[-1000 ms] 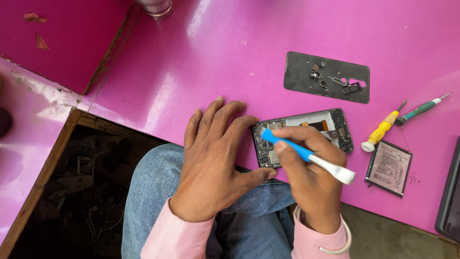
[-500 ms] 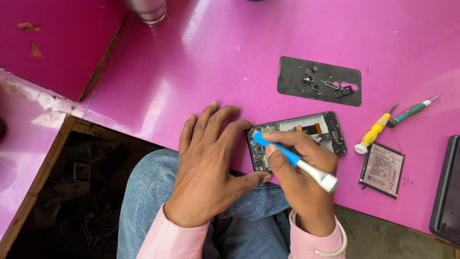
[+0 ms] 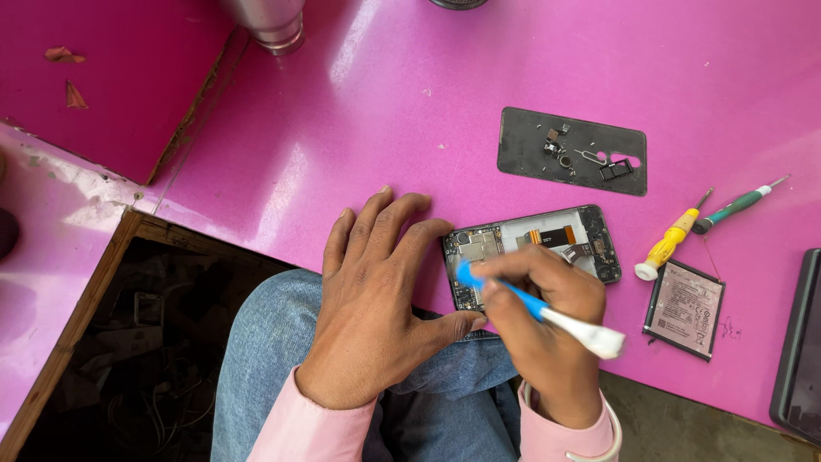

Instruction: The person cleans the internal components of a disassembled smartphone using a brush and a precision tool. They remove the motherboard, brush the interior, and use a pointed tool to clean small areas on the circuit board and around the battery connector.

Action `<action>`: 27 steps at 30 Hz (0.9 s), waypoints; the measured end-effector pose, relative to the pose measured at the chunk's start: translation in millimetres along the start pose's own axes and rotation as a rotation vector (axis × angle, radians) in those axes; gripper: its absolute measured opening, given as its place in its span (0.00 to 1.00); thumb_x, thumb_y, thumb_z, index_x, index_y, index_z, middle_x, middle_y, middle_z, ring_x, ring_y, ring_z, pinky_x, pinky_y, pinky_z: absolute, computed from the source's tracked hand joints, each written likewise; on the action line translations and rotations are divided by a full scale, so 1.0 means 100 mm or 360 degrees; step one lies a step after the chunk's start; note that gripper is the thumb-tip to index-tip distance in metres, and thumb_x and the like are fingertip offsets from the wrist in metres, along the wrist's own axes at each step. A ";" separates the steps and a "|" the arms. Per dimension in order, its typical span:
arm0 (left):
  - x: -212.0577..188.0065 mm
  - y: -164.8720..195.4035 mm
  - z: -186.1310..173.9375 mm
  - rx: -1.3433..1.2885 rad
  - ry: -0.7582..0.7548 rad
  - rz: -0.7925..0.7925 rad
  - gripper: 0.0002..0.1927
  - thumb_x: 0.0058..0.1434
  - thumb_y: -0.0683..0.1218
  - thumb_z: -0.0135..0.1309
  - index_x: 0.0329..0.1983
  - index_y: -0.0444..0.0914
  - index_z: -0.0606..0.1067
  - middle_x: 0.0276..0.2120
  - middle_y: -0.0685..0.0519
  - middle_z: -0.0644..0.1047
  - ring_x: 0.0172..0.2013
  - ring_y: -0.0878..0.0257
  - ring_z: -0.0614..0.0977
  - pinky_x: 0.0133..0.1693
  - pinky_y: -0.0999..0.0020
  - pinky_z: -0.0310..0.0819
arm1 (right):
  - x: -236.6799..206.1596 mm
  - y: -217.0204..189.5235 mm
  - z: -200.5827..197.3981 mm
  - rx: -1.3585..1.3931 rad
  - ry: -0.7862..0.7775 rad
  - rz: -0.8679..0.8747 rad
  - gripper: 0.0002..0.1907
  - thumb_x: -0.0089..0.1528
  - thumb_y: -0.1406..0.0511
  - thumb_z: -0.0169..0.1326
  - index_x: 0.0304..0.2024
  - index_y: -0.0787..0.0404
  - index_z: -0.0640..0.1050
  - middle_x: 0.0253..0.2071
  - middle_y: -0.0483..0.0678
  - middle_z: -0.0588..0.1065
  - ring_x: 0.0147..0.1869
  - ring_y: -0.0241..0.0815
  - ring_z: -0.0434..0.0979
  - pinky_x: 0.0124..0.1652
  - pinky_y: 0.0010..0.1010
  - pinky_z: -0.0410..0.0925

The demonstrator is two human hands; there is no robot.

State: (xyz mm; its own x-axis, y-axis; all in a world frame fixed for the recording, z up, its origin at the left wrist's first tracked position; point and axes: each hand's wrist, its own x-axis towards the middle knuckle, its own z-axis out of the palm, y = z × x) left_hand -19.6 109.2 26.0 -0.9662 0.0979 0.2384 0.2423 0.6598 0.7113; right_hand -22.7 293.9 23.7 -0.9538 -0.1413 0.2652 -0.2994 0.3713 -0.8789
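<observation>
**Desk:** Working from the lap outward, what does the frame show?

**Photographer:** Nearest the camera, denim knees [image 3: 282,376] and pink sleeves [image 3: 299,432]. Then the left hand [image 3: 376,308], fingers spread flat and holding nothing, pressing on the pink table [image 3: 359,128] with its fingertips touching the left end of an opened phone [image 3: 564,235]. The right hand [image 3: 539,334] is curled in a pen grip around a blue-and-white brush tool [image 3: 547,315], its blue tip down inside the phone's left half.

**Desk:** How does the phone look?

**Photographer:** It lies at the table's near edge, back cover off, with bare circuit board, an orange flex cable and an empty pale battery bay exposed.

**Desk:** Any risk?

**Photographer:** In my judgement, a hard stroke could snag that cable or flick loose parts off the edge; the phone could slide towards the lap if the steadying hand lifts.

**Desk:** Further back?

**Photographer:** A flat battery [image 3: 684,308] to the right, then a yellow screwdriver [image 3: 671,239] and a green screwdriver [image 3: 735,205]. Beyond sits a dark back cover [image 3: 522,150] carrying tiny screws and brackets, and farthest, a metal cup [image 3: 269,26].
</observation>
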 end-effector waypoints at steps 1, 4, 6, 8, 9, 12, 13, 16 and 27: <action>0.01 0.00 0.00 -0.0008 -0.0006 -0.0007 0.45 0.36 0.61 0.74 0.57 0.40 0.74 0.63 0.42 0.68 0.70 0.39 0.57 0.67 0.36 0.38 | 0.00 0.00 0.00 0.0003 -0.0021 0.0015 0.05 0.59 0.72 0.55 0.35 0.65 0.82 0.26 0.43 0.74 0.27 0.27 0.67 0.28 0.21 0.58; 0.01 0.01 0.00 -0.0016 -0.0008 -0.0024 0.46 0.35 0.61 0.74 0.57 0.40 0.74 0.63 0.42 0.68 0.69 0.39 0.57 0.66 0.36 0.38 | -0.01 0.01 0.00 0.0044 0.0054 -0.0006 0.08 0.63 0.70 0.56 0.44 0.67 0.80 0.33 0.44 0.76 0.32 0.27 0.70 0.31 0.20 0.64; 0.00 0.01 0.00 -0.0006 -0.0001 -0.0010 0.46 0.36 0.61 0.73 0.58 0.39 0.74 0.64 0.42 0.68 0.70 0.39 0.58 0.67 0.36 0.39 | -0.01 0.02 0.00 0.0063 -0.0027 -0.0006 0.07 0.63 0.69 0.56 0.41 0.66 0.81 0.29 0.43 0.75 0.30 0.27 0.70 0.30 0.20 0.62; 0.01 0.02 0.00 -0.0021 -0.0023 -0.0032 0.46 0.35 0.61 0.74 0.57 0.39 0.74 0.63 0.41 0.68 0.69 0.38 0.57 0.66 0.36 0.37 | -0.01 0.02 0.00 0.0111 -0.0023 0.0003 0.07 0.63 0.69 0.56 0.41 0.66 0.81 0.30 0.43 0.76 0.30 0.27 0.71 0.30 0.20 0.63; 0.02 0.01 0.00 -0.0026 -0.0030 -0.0039 0.47 0.34 0.62 0.75 0.57 0.39 0.74 0.62 0.41 0.68 0.69 0.38 0.57 0.66 0.35 0.37 | -0.01 0.02 0.00 0.0154 0.0015 0.0013 0.07 0.64 0.69 0.55 0.42 0.66 0.81 0.32 0.44 0.77 0.32 0.27 0.71 0.31 0.20 0.64; 0.02 0.02 0.00 -0.0019 -0.0017 -0.0039 0.46 0.34 0.62 0.74 0.56 0.39 0.74 0.63 0.42 0.68 0.70 0.39 0.57 0.67 0.36 0.38 | -0.01 0.00 0.00 0.0009 0.0009 0.0025 0.08 0.63 0.68 0.57 0.42 0.67 0.81 0.30 0.43 0.77 0.30 0.27 0.71 0.29 0.20 0.63; 0.01 0.02 0.00 -0.0021 -0.0015 -0.0041 0.46 0.34 0.62 0.74 0.56 0.39 0.75 0.63 0.42 0.68 0.69 0.39 0.57 0.66 0.36 0.38 | -0.01 0.00 0.00 -0.0084 -0.0010 0.0028 0.09 0.62 0.68 0.58 0.42 0.67 0.81 0.29 0.43 0.76 0.28 0.27 0.70 0.27 0.20 0.63; 0.02 0.01 0.01 -0.0017 -0.0002 -0.0026 0.46 0.34 0.62 0.74 0.56 0.39 0.75 0.63 0.41 0.68 0.69 0.39 0.57 0.66 0.35 0.38 | -0.01 -0.01 0.00 0.0141 0.0041 0.0078 0.06 0.63 0.69 0.56 0.36 0.66 0.82 0.25 0.44 0.73 0.27 0.27 0.66 0.28 0.21 0.58; 0.01 0.01 -0.02 -0.0025 -0.0008 -0.0020 0.46 0.35 0.61 0.74 0.57 0.39 0.74 0.63 0.42 0.68 0.69 0.39 0.57 0.66 0.35 0.38 | -0.03 0.06 0.00 0.0124 -0.0023 -0.0057 0.04 0.65 0.71 0.57 0.40 0.66 0.81 0.28 0.43 0.73 0.29 0.26 0.68 0.31 0.20 0.61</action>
State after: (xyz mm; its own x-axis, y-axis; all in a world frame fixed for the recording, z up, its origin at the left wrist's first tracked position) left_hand -20.0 109.1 28.3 -0.9696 0.0933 0.2261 0.2314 0.6492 0.7245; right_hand -21.3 297.1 17.5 -0.9418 -0.1668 0.2919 -0.3300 0.2932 -0.8973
